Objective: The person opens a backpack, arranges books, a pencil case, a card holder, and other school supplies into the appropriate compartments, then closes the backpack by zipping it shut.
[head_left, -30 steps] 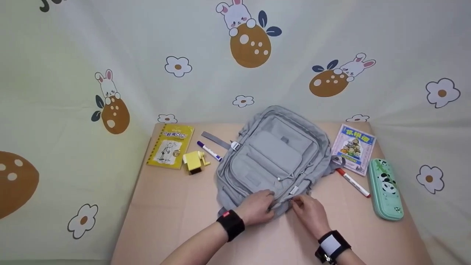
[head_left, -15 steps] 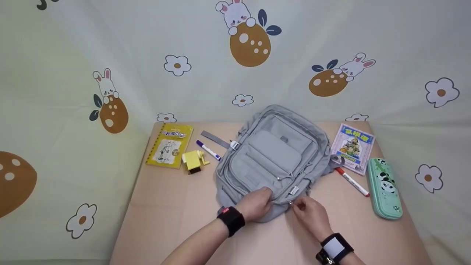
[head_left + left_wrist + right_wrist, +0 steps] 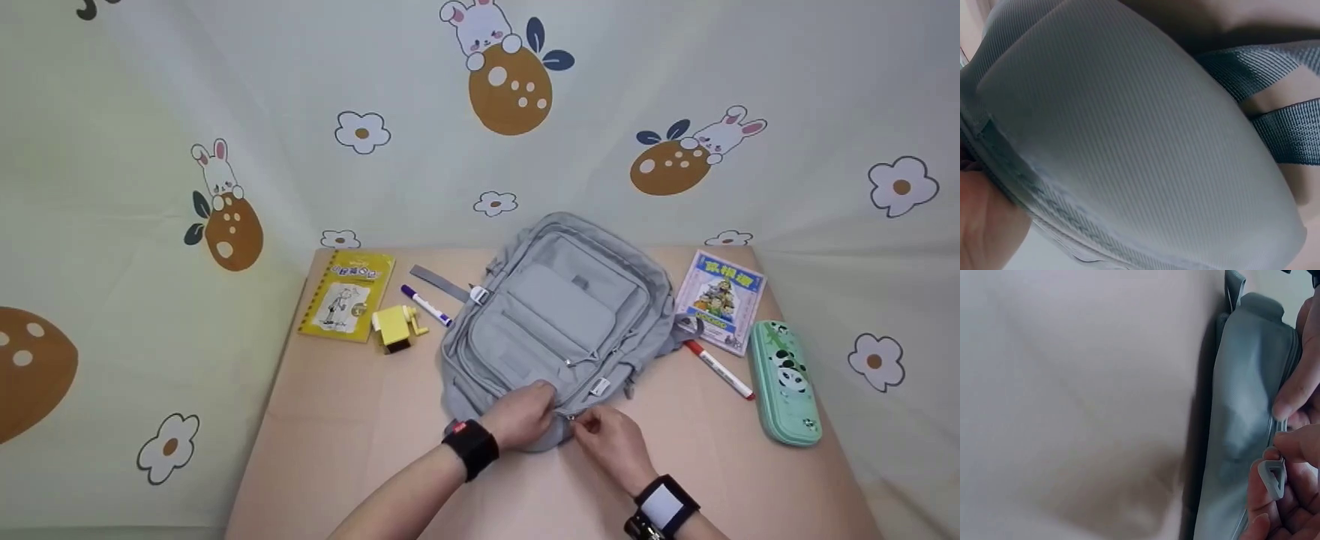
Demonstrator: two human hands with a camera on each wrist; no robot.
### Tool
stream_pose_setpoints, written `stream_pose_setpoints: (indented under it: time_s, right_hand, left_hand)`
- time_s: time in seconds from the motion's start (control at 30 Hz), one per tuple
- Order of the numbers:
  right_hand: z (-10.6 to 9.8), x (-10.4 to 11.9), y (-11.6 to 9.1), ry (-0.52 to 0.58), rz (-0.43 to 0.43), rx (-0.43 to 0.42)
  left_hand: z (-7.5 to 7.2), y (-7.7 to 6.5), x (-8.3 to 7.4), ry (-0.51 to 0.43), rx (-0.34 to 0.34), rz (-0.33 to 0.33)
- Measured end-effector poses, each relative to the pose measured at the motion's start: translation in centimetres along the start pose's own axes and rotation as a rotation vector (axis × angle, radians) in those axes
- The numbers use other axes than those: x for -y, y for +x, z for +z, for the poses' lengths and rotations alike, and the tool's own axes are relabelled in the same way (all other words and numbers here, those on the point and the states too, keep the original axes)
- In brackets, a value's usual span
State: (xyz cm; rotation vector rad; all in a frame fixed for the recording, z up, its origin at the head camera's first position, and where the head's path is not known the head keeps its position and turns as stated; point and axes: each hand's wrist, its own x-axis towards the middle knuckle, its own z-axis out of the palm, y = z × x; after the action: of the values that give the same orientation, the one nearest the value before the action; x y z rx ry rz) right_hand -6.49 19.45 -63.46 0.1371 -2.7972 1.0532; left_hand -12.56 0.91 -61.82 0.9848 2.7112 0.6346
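Note:
A grey backpack (image 3: 562, 307) lies front side up on the table, turned at an angle. My left hand (image 3: 523, 417) grips the bag's near edge beside the zipper; in the left wrist view its fingers (image 3: 988, 225) are at the seam. Close to its right, my right hand (image 3: 616, 444) pinches a zipper pull at the near corner. The right wrist view shows that pull as a grey triangular loop (image 3: 1273, 479) hanging between thumb and fingers. Both hands are almost side by side along the zipper there. The inside of the bag is hidden.
On the left are a yellow book (image 3: 347, 296), a yellow crank sharpener (image 3: 394, 328) and a blue marker (image 3: 426, 304). At right lie a pink-edged book (image 3: 720, 304), a red marker (image 3: 718, 370) and a green panda pencil case (image 3: 785, 384). A patterned curtain (image 3: 420, 187) hangs behind.
My right hand has slid left along the near edge with the zipper pull, closer to my left hand. The left hand has stayed nearly still, and the backpack has hardly moved.

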Motion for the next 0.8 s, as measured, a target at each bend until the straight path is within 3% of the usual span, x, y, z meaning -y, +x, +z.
stream_pose_setpoints:
  time_s: [0.37, 0.63, 0.8]
  right_hand:
    - [0.8, 1.4, 0.6, 0.02, -0.04, 0.028]
    - [0.4, 1.1, 0.6, 0.009, -0.025, 0.02]
    - [0.0, 0.8, 0.5, 0.011, -0.017, 0.015]
  left_hand:
    - [-0.3, -0.4, 0.4, 0.033, -0.009, 0.11]
    - [-1.4, -2.0, 1.5, 0.016, 0.114, 0.051]
    - [-2.1, -3.5, 2.5, -0.008, 0.145, 0.043]
